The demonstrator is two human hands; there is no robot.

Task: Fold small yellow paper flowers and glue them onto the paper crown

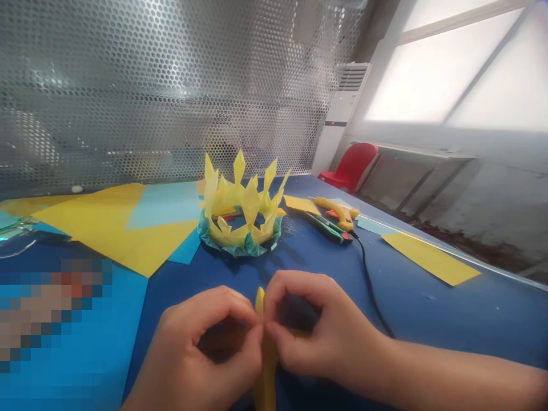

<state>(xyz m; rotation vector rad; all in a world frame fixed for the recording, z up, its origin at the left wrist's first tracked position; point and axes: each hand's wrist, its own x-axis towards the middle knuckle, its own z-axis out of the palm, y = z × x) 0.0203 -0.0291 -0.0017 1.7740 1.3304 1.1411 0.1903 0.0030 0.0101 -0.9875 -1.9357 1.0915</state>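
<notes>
The strip (268, 379) is at 6 o'clock over the bench (323, 257), its tip pointing to 12. The left hand (186, 348) and right hand (331, 331) meet on it, thumbs and forefingers pinched narrow just below the tip. It looks like paper: probably light, pliable, easily creased, so best held softly by its edges. Beyond, the crown (252, 202) sits at 12 o'clock, the glue gun (342, 214) at 1.

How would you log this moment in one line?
left hand: pinching yellow piece | right hand: pinching same piece | yellow-and-teal crown: upright on blue table, beyond hands
</notes>
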